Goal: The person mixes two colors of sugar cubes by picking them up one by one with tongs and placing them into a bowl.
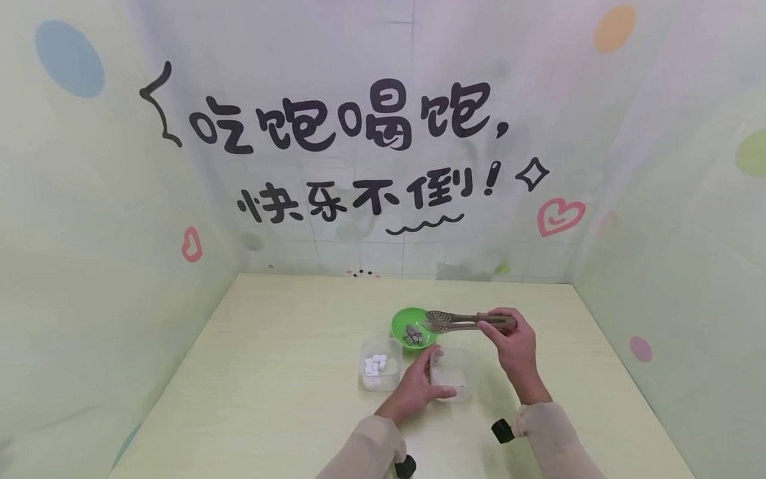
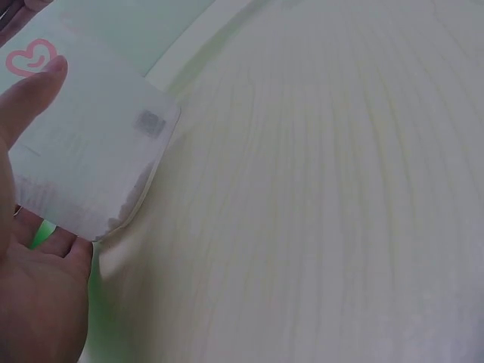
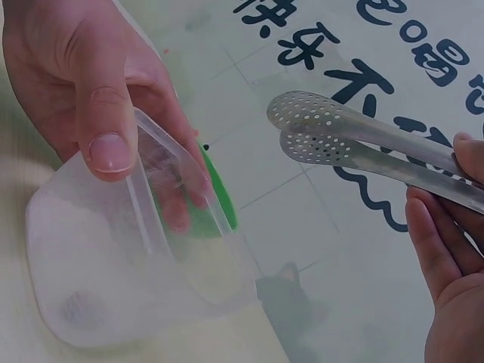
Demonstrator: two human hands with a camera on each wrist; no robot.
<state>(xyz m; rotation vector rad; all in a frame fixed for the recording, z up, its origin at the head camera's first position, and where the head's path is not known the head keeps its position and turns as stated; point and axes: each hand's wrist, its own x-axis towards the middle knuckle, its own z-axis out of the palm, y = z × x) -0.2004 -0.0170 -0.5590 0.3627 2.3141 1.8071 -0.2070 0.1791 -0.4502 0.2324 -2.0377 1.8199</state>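
Sleeves: two pale cuffs come in from the near edge, the left sleeve (image 1: pixel 371 449) and the right sleeve (image 1: pixel 553 436), each with a black wrist piece (image 1: pixel 503 431) beside it.
Left hand (image 1: pixel 419 384): grips the left side of the clear tub, thumb toward the near side, fingers toward the far side.
Clear tub (image 1: pixel 451 379): in the left hand's grasp, just near and to the right of the bowl; it may be tipped, but the see-through plastic makes it hard to say whether its base sits flat.
Second tub (image 1: pixel 391 380): also clear, standing on the table just left of the left hand.
White cubes (image 1: pixel 376 363): a small group inside the second tub.
Right hand (image 1: pixel 516 342): holds the tongs by the handle end, to the right of the bowl.
Tongs (image 1: pixel 465 319): metal, pointing left, their perforated heads (image 3: pixel 310 113) close together above the bowl's right side.
Green bowl (image 1: pixel 403 319): on the table, beyond both tubs.
Grey pieces (image 1: pixel 413 335): heaped in the bowl.
Table (image 1: pixel 269 372): pale wood grain, running to the far wall.
Far wall (image 1: pixel 335 249): pale, with large black lettering (image 1: pixel 391 116) and a pink heart (image 1: pixel 560 216) on the right.
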